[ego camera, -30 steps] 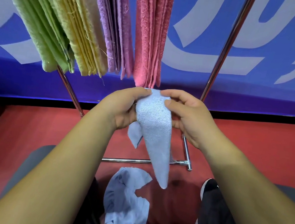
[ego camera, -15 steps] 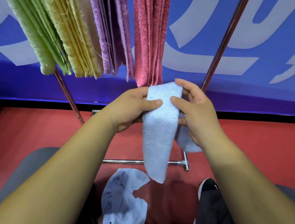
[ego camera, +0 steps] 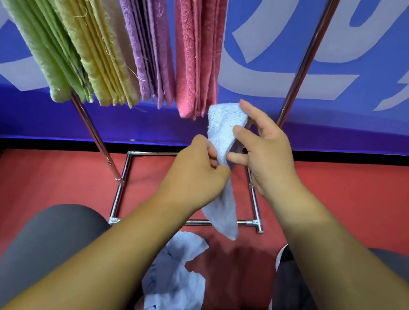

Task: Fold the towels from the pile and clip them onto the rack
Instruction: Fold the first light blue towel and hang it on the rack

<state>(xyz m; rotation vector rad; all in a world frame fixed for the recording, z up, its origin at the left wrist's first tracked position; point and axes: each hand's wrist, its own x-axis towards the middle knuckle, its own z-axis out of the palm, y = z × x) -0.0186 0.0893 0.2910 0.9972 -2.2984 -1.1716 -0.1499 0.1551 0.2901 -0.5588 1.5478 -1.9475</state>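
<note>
A light blue towel (ego camera: 223, 128), folded into a narrow strip, hangs between my hands just below the hanging towels. My right hand (ego camera: 265, 152) pinches its top end between thumb and fingers. My left hand (ego camera: 196, 174) grips the strip lower down, at its middle, and the tail droops past the rack's base bar. Another crumpled light blue towel (ego camera: 178, 277) lies on the red floor between my legs. Green (ego camera: 40, 39), yellow (ego camera: 96, 43), purple (ego camera: 145, 37) and pink (ego camera: 199, 43) folded towels hang from the top of the chrome rack (ego camera: 302, 63); the clips are out of view.
The rack's chrome base frame (ego camera: 120, 191) rests on the red floor, its slanted posts rising at left and right. A blue wall banner with white shapes (ego camera: 364, 58) stands behind. My knees and a black shoe (ego camera: 281, 293) are at the bottom.
The blue towel has been raised toward the pink towels. My right hand moved up to its top end while my left hand slid down the strip to its middle.
</note>
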